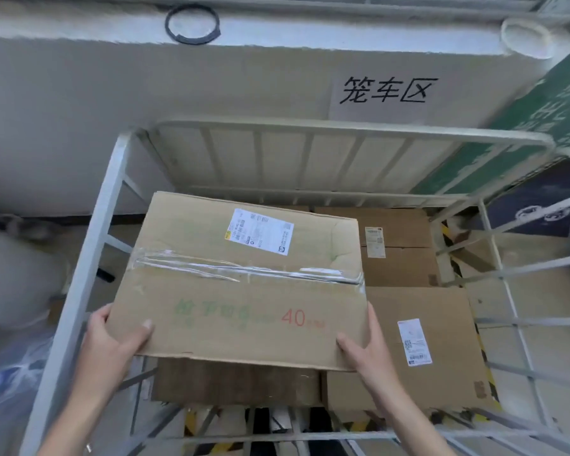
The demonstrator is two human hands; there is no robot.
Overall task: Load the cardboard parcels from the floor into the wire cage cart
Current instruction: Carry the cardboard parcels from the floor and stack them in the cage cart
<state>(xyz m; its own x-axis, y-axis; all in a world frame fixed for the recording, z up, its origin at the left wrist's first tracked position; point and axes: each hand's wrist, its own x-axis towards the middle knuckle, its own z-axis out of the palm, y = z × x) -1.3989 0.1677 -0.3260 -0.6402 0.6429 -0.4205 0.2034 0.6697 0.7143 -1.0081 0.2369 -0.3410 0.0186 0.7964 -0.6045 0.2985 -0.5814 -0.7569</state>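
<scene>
Fingers (146, 325) of my left hand (112, 337) and right hand (366, 344) clamp the taped brown cardboard parcel (244, 278) over the white wire cart (89, 258); lowering it flat should come next.

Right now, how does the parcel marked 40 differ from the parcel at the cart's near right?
The parcel marked 40 is held by the left hand and right hand; the near-right parcel lies in the cart. The 40 parcel bears clear tape and green print; the near-right one shows neither. Both are brown cardboard, white-labelled.

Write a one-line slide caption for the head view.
Left hand and right hand hold a taped parcel above boxes inside the wire cage cart.
</scene>
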